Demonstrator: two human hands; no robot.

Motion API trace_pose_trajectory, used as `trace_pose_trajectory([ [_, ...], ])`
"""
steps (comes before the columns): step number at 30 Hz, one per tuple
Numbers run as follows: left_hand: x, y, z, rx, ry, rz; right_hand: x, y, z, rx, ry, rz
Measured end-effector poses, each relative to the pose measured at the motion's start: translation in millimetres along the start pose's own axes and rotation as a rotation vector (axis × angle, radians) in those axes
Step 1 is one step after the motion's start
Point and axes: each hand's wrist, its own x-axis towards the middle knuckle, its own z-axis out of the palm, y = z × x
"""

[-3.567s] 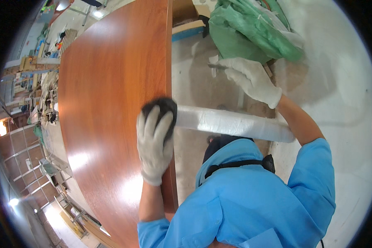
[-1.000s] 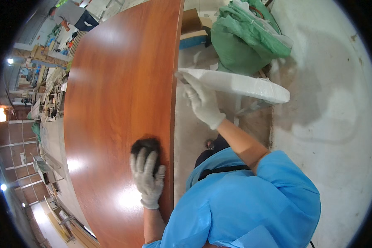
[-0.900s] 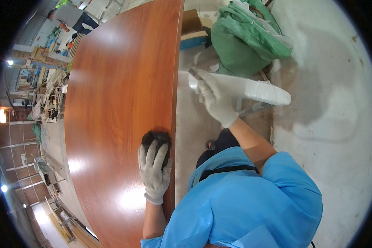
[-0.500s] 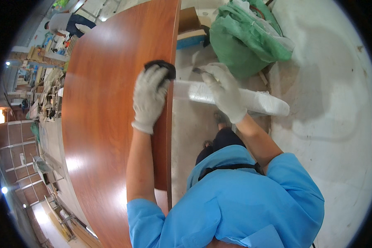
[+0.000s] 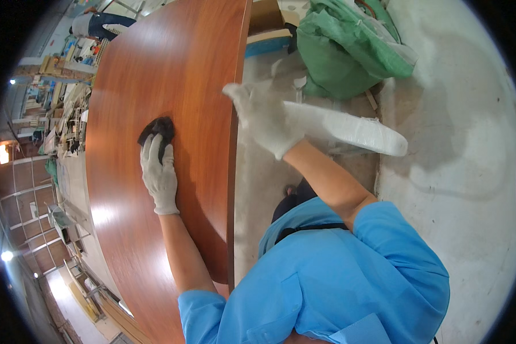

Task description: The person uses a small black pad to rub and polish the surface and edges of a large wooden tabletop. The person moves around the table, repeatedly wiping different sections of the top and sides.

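Red-brown polished wood fills the left half of the frame: a big curved panel (image 5: 172, 86), glossy enough to throw back the lamps. The left hand (image 5: 159, 172), in a pale knit glove, lies flat on it at centre left, fingers together and pressed over a dark rag (image 5: 157, 129) that peeks out above the fingertips. It looks like a wiping or buffing pass along the face of the panel, near its right edge.

The right hand (image 5: 264, 117), gloved too, is up in the middle of the frame and blurred; whether its fingers are spread or curled I cannot tell. It sits in front of a long white wrapped roll (image 5: 350, 127) that runs off to the right, and whether it grips the roll or only passes over it is unclear.

My guess is that the next stroke needs even pressure and a steady panel, since the rag works close to the edge.

Around them: a green sack (image 5: 350, 51) at upper right, a flat box (image 5: 266, 40) beside it at top centre, and grey concrete floor (image 5: 458, 172) on the right. Another person (image 5: 97, 23) stands far off at upper left. The roll and sack crowd the floor right of the panel.
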Motion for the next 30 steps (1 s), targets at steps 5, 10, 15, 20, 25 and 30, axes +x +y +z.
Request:
trace_pose_trajectory([
  [5,-17.3,-3.2,-4.3,0.043,0.015,-0.008,-63.4,-54.4,-28.4,0.145,-0.303,-0.267],
  [10,-19.4,-2.3,-2.2,0.055,0.031,0.005,-51.9,-15.1,-40.7,0.251,-0.053,0.082],
  [15,-17.7,-3.9,-2.2,0.05,0.044,0.014,-46.9,11.2,-38.5,1.402,-0.211,0.812],
  [20,-19.1,-4.5,-1.6,0.027,0.043,0.005,-52.7,4.3,-38.2,1.456,-0.239,0.721],
  [25,-16.9,-3.4,-4.4,0.028,0.032,-0.003,-43.1,-4.4,-40.0,0.915,-0.249,0.446],
  [30,-16.6,-0.4,-5.8,0.022,0.017,-0.033,-40.0,-13.1,-51.4,1.026,-0.233,0.562],
])
